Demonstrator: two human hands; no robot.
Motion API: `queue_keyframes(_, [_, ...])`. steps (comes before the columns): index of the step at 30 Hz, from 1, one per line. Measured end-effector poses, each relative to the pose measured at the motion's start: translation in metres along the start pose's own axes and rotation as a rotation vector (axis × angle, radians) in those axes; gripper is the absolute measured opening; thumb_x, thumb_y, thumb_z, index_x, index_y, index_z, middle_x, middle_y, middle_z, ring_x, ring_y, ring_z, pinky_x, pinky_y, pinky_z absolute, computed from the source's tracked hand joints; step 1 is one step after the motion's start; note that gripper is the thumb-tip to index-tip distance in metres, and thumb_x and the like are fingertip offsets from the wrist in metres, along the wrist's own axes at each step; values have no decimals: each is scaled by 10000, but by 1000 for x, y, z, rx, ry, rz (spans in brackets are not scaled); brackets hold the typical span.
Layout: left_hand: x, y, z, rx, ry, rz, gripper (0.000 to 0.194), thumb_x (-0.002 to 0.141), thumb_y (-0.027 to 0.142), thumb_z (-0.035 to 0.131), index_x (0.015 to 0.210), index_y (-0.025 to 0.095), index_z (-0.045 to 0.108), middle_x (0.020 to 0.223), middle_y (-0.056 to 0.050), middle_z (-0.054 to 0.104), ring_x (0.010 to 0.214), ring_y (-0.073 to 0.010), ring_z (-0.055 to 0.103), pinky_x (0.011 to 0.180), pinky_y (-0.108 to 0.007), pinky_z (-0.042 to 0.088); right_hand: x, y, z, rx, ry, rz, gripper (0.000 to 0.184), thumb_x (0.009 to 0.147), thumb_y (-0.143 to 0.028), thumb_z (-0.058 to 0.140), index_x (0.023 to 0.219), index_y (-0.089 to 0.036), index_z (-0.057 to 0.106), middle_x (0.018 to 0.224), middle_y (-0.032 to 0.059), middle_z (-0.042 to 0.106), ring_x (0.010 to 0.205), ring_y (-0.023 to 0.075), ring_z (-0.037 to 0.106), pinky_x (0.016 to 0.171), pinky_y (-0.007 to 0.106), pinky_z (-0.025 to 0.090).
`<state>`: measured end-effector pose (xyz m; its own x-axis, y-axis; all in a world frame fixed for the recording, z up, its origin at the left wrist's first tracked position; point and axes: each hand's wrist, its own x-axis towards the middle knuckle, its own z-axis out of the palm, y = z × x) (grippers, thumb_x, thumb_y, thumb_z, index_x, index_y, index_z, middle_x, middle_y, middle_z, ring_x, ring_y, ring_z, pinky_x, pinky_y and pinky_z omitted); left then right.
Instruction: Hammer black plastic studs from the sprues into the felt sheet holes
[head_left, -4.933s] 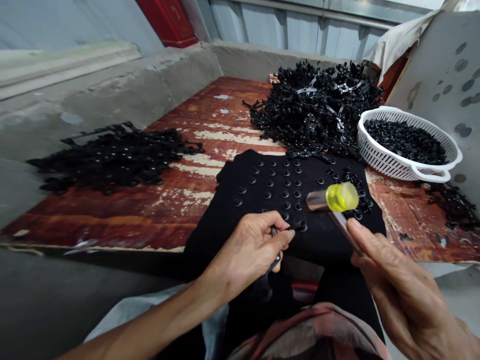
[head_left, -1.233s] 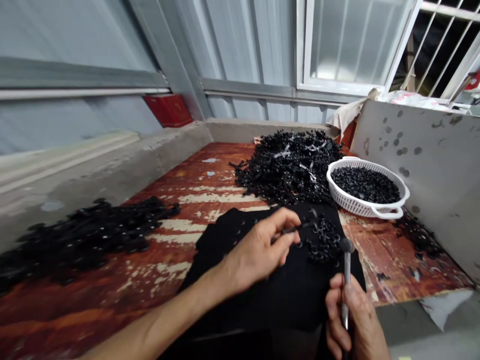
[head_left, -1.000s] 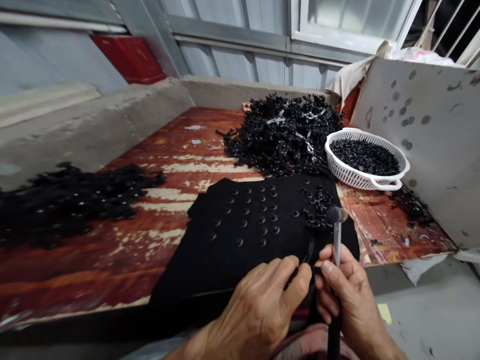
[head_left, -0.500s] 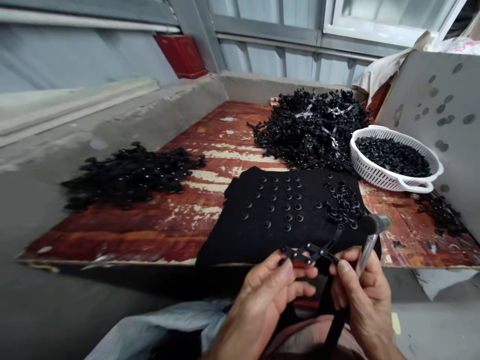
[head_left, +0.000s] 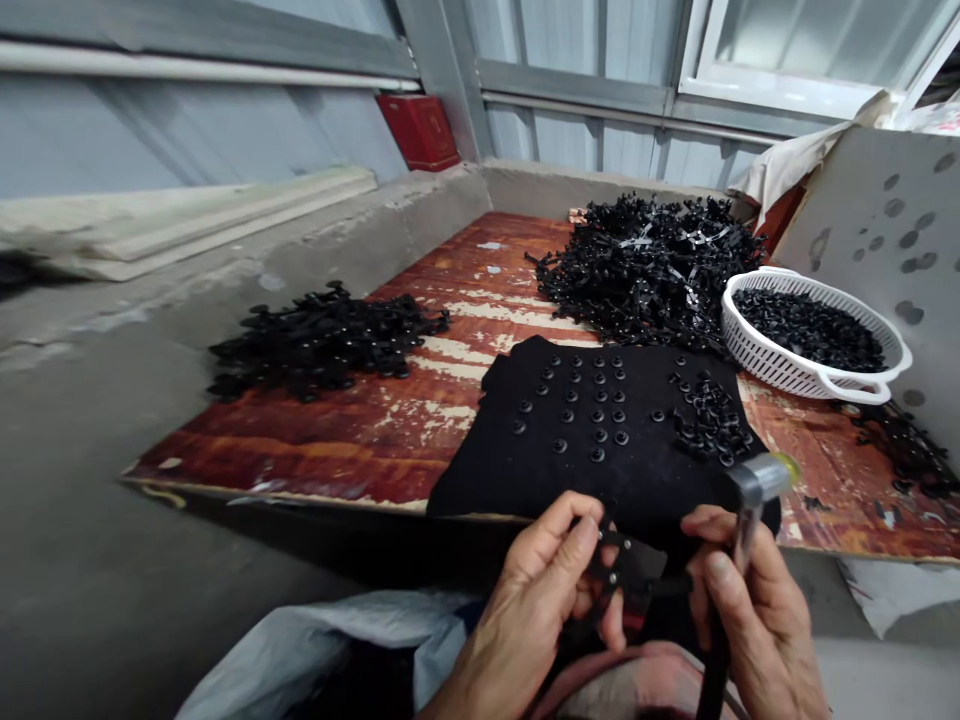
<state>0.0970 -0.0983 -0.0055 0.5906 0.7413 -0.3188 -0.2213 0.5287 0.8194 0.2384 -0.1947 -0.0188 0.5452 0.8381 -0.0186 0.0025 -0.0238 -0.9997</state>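
Observation:
My left hand (head_left: 544,585) pinches a black jointed linkage (head_left: 613,560) with small shiny rivets, just in front of the table edge. My right hand (head_left: 754,600) grips a hammer (head_left: 759,480) with its metal head up and a yellow face to the right. The right fingertips are near the linkage's blurred right end; I cannot tell if they touch it. Behind the hands lies a black cloth (head_left: 495,480). Small round black pieces (head_left: 599,396) stand on it in rows, with a loose heap of small black parts (head_left: 709,415) to their right.
A large pile of black linkages (head_left: 652,270) lies at the back of the worn red table (head_left: 315,445). Another pile (head_left: 322,345) is at left. A white basket (head_left: 765,355) of small black parts stands at right, near a grey upright board (head_left: 885,230).
The linkage has been lowered and turned, and its crossed bars now look folded closer. The hammer head has tipped slightly and sits lower. The view has shifted a little left.

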Motion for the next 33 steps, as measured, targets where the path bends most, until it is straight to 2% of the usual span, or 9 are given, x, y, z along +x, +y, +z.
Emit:
queue_keyframes(3, [-1, 1, -3, 210, -88, 0, 433, 792, 612, 598, 872, 188, 560, 625, 58, 511, 396, -50, 486, 393, -161, 373, 3, -3, 12, 153, -109, 120, 281, 786, -469, 719, 921, -239, 630, 777, -14, 610, 585, 108, 492, 528, 207, 422])
queue_keyframes(6, [-2, 7, -7, 347, -67, 72, 438, 815, 603, 575, 953, 188, 552, 638, 56, 514, 438, -33, 453, 428, -143, 363, 5, -3, 22, 245, -243, 271, 301, 790, -481, 717, 911, -230, 602, 667, -60, 544, 463, 51, 375, 440, 162, 337])
queue_keyframes(8, [-2, 11, -12, 370, -83, 83, 443, 809, 592, 592, 998, 200, 511, 657, 57, 528, 439, -29, 428, 417, -139, 346, 8, -4, 23, 256, -297, 309, 307, 800, -488, 707, 914, -221, 604, 656, -63, 524, 462, 41, 365, 432, 147, 323])
queue_keyframes(11, [0, 16, -19, 360, -141, 17, 487, 777, 598, 625, 1019, 219, 436, 648, 63, 553, 400, -29, 381, 369, -138, 304, 15, -7, 20, 278, -309, 284, 334, 768, -479, 742, 933, -219, 614, 716, -50, 537, 496, 42, 410, 438, 142, 346])
queue_keyframes(14, [2, 16, -19, 395, -157, -39, 510, 747, 593, 655, 991, 216, 414, 574, 72, 549, 395, -40, 371, 360, -134, 288, 20, -7, 20, 282, -331, 301, 368, 743, -495, 755, 935, -213, 615, 664, -68, 509, 423, 26, 349, 369, 135, 278])
queue_keyframes(20, [3, 9, -17, 459, -36, -51, 483, 707, 609, 661, 863, 207, 441, 536, 73, 515, 467, -84, 445, 442, -188, 390, 19, 3, 23, 149, -360, 305, 328, 824, -503, 663, 884, -187, 599, 503, -95, 419, 397, 44, 322, 377, 151, 267])
queue_keyframes(24, [4, 19, -25, 682, -206, -143, 460, 787, 614, 516, 682, 166, 518, 595, 23, 531, 558, -111, 487, 543, -225, 406, 21, 6, 29, 120, -328, 236, 310, 848, -494, 632, 855, -187, 594, 517, -98, 394, 415, 51, 311, 390, 161, 283])
queue_keyframes(27, [3, 34, -25, 888, -243, -77, 393, 820, 496, 470, 631, 162, 551, 604, 25, 499, 600, -114, 442, 555, -221, 344, 24, 4, 36, 108, -308, 179, 312, 830, -490, 655, 823, -182, 607, 576, -75, 439, 486, 66, 360, 453, 176, 347])
queue_keyframes(33, [8, 58, -16, 970, -46, 92, 326, 800, 405, 490, 562, 183, 481, 529, 33, 450, 518, -98, 389, 493, -216, 286, 28, -6, 37, 107, -278, 151, 305, 895, -508, 567, 951, -208, 565, 568, -74, 495, 420, 70, 396, 388, 177, 340])
